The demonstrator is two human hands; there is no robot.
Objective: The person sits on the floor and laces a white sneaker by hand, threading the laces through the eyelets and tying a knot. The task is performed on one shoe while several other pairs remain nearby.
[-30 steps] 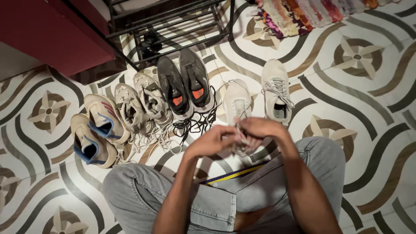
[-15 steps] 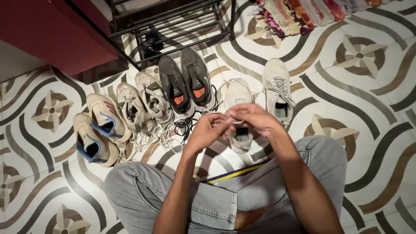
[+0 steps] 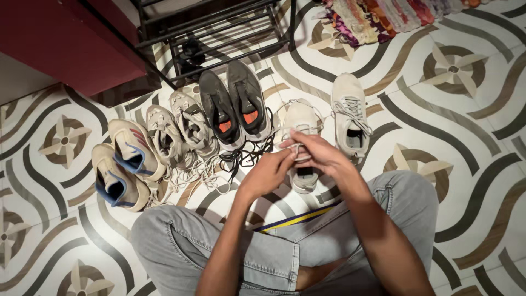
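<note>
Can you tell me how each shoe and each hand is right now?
Left hand: pinching white lace.
Right hand: gripping white lace.
Near white shoe: being laced.
Far white shoe: laced, upright.
Black shoes: laces loose.
Grey shoes: laces loose.
Blue-trimmed shoes: side by side.

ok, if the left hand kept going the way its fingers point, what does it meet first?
Likely the right hand, which its fingertips already meet over the white shoe. The left hand points up and right; the lace sits between them. Depth is unclear.

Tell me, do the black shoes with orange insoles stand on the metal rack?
No, the black shoes stand on the patterned floor in front of the metal rack, in the row with the other pairs.
</note>
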